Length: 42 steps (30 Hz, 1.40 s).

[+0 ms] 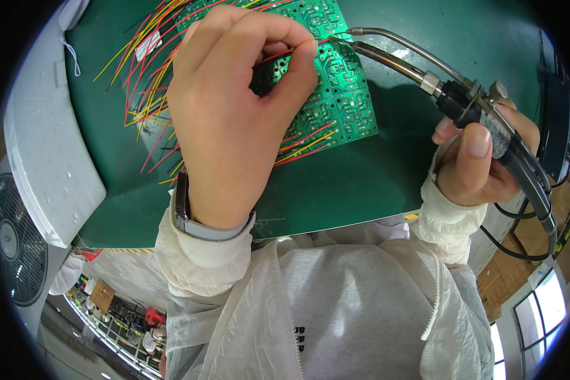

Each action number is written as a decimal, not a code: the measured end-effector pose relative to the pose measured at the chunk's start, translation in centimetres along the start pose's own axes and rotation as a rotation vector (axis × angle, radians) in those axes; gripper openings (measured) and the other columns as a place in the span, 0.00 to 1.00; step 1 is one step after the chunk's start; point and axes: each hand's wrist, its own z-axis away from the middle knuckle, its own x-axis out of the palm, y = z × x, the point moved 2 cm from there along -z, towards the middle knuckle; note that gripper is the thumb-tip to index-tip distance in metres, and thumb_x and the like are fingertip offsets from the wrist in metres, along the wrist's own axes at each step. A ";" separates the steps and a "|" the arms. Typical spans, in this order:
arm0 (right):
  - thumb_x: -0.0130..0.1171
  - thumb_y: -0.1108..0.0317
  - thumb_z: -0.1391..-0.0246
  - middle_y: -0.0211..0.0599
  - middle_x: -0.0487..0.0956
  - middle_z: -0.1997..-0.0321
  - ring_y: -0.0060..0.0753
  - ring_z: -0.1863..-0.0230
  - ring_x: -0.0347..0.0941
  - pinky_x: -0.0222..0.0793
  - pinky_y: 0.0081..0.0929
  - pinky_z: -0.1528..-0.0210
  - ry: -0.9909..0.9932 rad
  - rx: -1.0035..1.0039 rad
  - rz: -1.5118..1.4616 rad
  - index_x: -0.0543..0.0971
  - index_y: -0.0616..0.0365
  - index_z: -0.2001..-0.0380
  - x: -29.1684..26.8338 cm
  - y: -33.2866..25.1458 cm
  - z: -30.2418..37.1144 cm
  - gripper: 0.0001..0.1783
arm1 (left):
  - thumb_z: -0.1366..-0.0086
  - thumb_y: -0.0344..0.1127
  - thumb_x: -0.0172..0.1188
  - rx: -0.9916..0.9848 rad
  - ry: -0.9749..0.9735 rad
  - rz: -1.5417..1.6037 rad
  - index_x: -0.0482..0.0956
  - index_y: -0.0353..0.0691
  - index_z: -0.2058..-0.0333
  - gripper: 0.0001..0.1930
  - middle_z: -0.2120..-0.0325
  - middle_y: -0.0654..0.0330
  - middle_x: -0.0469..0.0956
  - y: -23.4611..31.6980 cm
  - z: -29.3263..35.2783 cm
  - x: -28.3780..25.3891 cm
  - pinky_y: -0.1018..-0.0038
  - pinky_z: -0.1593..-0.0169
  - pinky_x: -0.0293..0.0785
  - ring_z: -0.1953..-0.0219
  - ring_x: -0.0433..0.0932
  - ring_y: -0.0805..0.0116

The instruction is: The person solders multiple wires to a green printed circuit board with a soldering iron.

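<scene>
A green circuit board (354, 111) with rows of solder joints lies on the green work surface. My left hand (228, 101) is over the board, thumb and forefinger pinching a thin red wire (285, 55) whose end reaches a joint near the board's upper part. In my right hand (481, 158) is a soldering iron (396, 63), gripped by its dark handle. A curved metal solder-feed tube (418, 49) runs along the iron, and both tips meet by the wire's end. Red, yellow and black wires (139, 82) fan out from the board's left side. My left hand covers part of the board.
A white foam tray (50, 145) stands along the left edge, with a fan (19, 247) below it. Dark equipment (556, 126) sits at the right edge. The iron's black cable (519, 253) loops down beside the table; cardboard boxes (503, 282) are beyond.
</scene>
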 end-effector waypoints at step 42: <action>0.60 0.70 0.58 0.43 0.73 0.80 0.24 0.86 0.67 0.65 0.16 0.82 0.253 0.138 -0.248 0.65 0.67 0.65 -0.8 0.5 0.1 0.19 | 0.53 0.24 0.61 0.120 -0.197 -0.204 0.74 0.38 0.75 0.05 0.77 0.65 0.72 2.1 -1.3 -0.2 0.83 0.70 0.64 0.75 0.68 0.77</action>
